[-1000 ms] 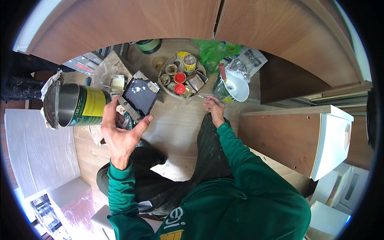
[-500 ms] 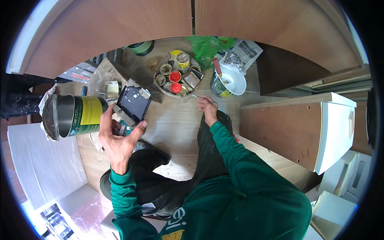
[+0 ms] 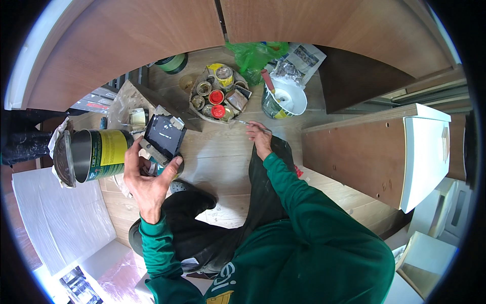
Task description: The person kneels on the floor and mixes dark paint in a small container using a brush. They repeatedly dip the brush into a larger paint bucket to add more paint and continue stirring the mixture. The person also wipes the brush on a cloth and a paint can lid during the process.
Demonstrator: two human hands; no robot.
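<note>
"What has just changed?"

"Little. Going left to right: the left hand grips the dark tray between thumb and fingers, as it did a second ago, and the right hand keeps its thin tool. Mostly the whole view has swung a bit."

"What does that mean for the work?"

"I'd judge it's at the same point: nothing put down, nothing newly taken up."

"Where are they?"

"The hands are apart. The dark tray is on the left; the tool is mid-scene, on the near side of a round holder of tins. Whether its tip touches that, I can't tell."

"Now count, left to right."

"One big green-and-yellow can, just left of the dark tray. One green can, far. One round holder, with two red lids and one yellow-labelled tin; the others overlap too much to count. One green bag, far. One pail, with one red handle in it."
</note>
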